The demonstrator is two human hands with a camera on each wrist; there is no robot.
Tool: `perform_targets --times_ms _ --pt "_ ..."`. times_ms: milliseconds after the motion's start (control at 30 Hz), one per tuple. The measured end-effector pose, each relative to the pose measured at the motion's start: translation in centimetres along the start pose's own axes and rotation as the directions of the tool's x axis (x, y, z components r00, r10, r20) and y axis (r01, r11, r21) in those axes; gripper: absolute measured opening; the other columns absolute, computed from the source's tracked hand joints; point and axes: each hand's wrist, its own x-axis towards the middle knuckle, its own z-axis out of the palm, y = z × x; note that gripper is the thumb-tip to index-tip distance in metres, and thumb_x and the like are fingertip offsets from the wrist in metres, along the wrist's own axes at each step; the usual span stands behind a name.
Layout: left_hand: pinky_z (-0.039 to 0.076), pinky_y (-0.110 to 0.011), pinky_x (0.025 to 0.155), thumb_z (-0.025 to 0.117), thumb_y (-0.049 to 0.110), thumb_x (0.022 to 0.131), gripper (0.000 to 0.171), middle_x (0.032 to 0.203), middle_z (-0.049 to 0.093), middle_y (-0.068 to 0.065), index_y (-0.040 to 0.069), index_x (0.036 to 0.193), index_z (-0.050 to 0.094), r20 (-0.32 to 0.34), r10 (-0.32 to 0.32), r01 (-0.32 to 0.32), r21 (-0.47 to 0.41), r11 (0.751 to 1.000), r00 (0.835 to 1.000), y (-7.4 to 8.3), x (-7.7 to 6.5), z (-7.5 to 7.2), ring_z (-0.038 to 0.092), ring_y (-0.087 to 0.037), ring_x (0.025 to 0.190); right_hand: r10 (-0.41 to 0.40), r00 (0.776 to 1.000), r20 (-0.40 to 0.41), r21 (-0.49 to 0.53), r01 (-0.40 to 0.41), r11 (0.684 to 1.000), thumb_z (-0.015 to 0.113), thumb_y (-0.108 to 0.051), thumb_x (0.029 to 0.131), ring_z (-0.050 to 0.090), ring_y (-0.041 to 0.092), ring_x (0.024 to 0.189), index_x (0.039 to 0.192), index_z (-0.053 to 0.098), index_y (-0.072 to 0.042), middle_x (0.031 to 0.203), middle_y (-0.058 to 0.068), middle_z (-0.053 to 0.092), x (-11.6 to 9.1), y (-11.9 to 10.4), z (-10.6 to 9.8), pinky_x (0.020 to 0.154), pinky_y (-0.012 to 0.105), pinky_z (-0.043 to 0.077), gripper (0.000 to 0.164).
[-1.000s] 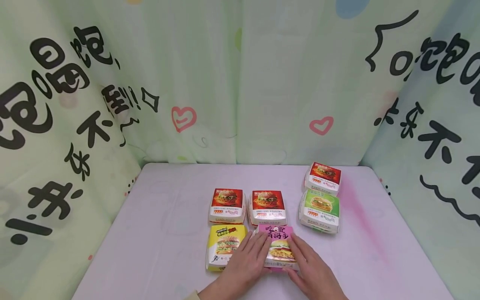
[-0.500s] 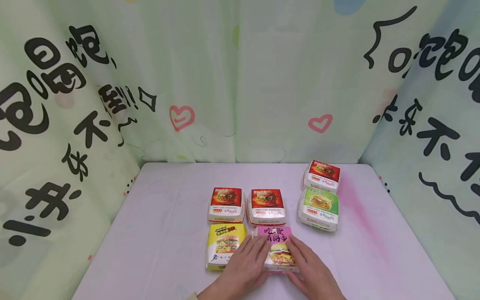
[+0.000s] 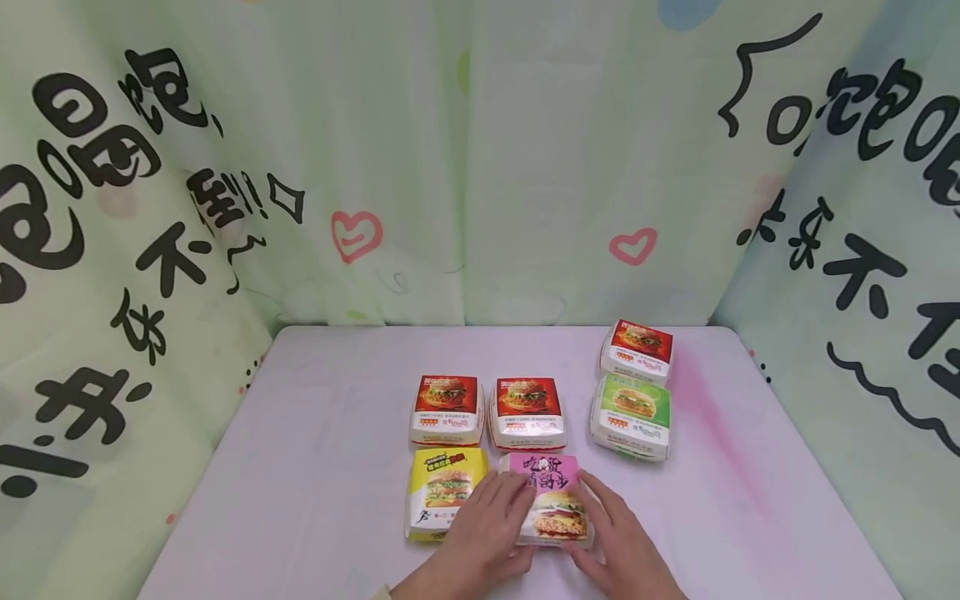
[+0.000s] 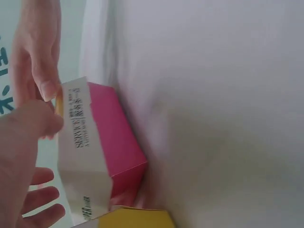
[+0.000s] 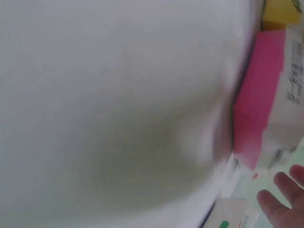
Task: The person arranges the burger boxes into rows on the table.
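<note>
A pink-and-white burger box lies in the front row in the head view, its lid printed with a burger. My left hand rests over its left side, fingers on the lid and thumb by the near edge. Along the right side stands my right hand, its fingertips beside the box and its thumb at the near corner. Both thumbs show near the front edge of the pink burger box in the left wrist view. In the right wrist view, the fingers are extended and apart from its pink side.
A yellow burger box stands close on the left, partly behind my left hand. Two red burger boxes sit behind. At right are a green burger box and another red burger box. Curtains surround the white table.
The pink burger box has shifted slightly toward the person, and more of its lid shows. Both hands stay beside it with small finger movements. The head view has turned slightly right.
</note>
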Motion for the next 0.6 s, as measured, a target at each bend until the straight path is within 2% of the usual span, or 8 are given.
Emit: perform_targets --times_ms 133,300,433,600 --pt "0.031 -0.034 0.106 0.057 0.053 0.076 0.066 0.128 0.044 -0.001 0.015 0.128 0.044 -0.044 -0.041 0.037 -0.083 0.996 0.998 -0.1 1.3 -0.5 0.037 -0.016 0.120 0.021 0.998 -0.062 0.071 -0.016 0.997 0.075 -0.043 0.066 0.039 0.018 0.123 0.135 0.039 -0.017 0.142 0.001 0.035 0.3 1.1 -1.1 0.095 0.036 0.037 0.082" --pt "0.035 -0.029 0.103 0.053 0.047 0.083 0.059 0.134 0.038 0.003 0.022 0.134 0.037 -0.020 -0.109 0.104 -0.174 0.979 0.994 0.0 4.0 -1.2 0.034 -0.011 0.123 0.066 0.992 -0.105 0.071 -0.059 0.996 0.076 -0.040 0.066 0.039 0.023 0.122 0.137 0.036 -0.019 0.140 0.007 0.035 1.0 2.9 -2.6 0.093 0.043 0.042 0.084" --pt "0.039 -0.029 0.101 0.055 0.041 0.084 0.062 0.138 0.036 0.001 0.021 0.138 0.031 -0.027 -0.119 0.108 -0.249 0.962 0.993 0.2 6.3 -1.5 0.035 -0.012 0.126 0.092 0.987 -0.133 0.083 -0.082 0.993 0.077 -0.038 0.065 0.038 0.029 0.122 0.134 0.039 -0.012 0.139 0.012 0.035 1.8 4.4 -3.5 0.090 0.051 0.043 0.083" --pt "0.043 -0.030 0.097 0.055 0.043 0.084 0.069 0.142 0.029 0.003 0.026 0.142 0.021 0.053 -0.149 0.158 -0.327 0.932 0.987 1.0 8.9 -1.5 0.031 -0.012 0.130 0.154 0.979 -0.136 0.068 -0.146 0.987 0.076 -0.040 0.065 0.036 0.035 0.121 0.134 0.037 -0.010 0.139 0.016 0.033 2.8 6.2 -4.1 0.089 0.057 0.040 0.085"
